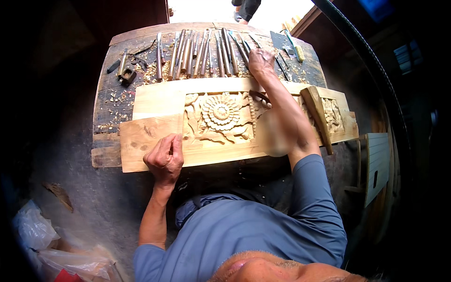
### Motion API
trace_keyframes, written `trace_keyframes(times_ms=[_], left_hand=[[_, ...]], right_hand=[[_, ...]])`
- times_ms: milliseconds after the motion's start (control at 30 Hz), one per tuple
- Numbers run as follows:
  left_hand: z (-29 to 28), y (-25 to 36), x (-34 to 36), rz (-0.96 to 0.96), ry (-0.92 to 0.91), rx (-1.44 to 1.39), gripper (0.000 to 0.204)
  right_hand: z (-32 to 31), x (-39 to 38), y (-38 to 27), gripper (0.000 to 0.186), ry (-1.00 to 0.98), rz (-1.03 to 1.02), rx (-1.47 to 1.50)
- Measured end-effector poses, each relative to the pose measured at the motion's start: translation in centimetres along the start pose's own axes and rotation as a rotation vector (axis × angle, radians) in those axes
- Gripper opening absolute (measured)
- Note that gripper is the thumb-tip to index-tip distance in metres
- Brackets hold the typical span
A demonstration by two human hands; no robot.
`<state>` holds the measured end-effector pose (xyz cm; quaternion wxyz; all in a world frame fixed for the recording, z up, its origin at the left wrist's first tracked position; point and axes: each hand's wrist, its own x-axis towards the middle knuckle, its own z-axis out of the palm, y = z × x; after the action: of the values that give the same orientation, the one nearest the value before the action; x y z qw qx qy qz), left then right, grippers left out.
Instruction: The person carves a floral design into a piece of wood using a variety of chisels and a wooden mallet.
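A pale wooden panel lies across the bench in front of me, carved in relief with a round, many-petalled flower and leaves. My left hand rests at its near left edge, fingers curled and pressed together; whatever they may hold is hidden. Beyond the panel, my right hand is closed at the right end of a row of carving chisels. Its fingertips are partly hidden, so I cannot make out what it grips. Across the panel's right part lies a thick wooden club. My right forearm covers some carving.
The worn bench is strewn with wood shavings. A small dark block and thin tools lie at its far left, a brush at the far right. Plastic bags sit at the lower left. Another person's legs show beyond the bench.
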<state>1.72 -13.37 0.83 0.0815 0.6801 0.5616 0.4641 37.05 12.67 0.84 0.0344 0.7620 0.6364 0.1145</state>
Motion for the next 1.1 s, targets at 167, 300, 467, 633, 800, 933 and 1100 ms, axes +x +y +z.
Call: trace_keyframes(times_ms=[167, 300, 467, 633, 800, 933, 1100], left_hand=[[-0.6, 0.4, 0.4, 0.011, -0.032, 0.028, 0.004], [-0.9, 1.1, 1.1, 0.056, -0.036, -0.031, 0.004], [-1.1, -0.3, 0.6, 0.160, -0.025, -0.065, 0.016], [-0.6, 0.5, 2.5, 0.195, -0.067, -0.123, 0.026], [-0.5, 0.0, 3.4, 0.263, -0.078, -0.012, 0.013], [-0.4, 0.3, 3.0, 0.304, -0.060, 0.043, 0.009], [1.7, -1.1, 1.7, 0.227, 0.032, -0.040, 0.008]], right_hand=[[-0.4, -0.3, 0.1, 0.020, -0.057, -0.013, 0.016], [0.2, -0.2, 2.3, 0.017, 0.064, 0.046, 0.086], [-6.3, -5.1, -1.3, 0.021, 0.449, -0.060, 0.355], [-12.0, -9.4, -9.4, 0.018, 0.509, -0.497, 0.874], [-15.9, -8.0, -17.6, 0.021, 0.141, -0.592, 0.796], [-15.7, -5.0, -21.4, 0.024, 0.183, -0.686, 0.713], [-15.6, -2.5, -24.7, 0.025, 0.252, -0.835, 0.594]])
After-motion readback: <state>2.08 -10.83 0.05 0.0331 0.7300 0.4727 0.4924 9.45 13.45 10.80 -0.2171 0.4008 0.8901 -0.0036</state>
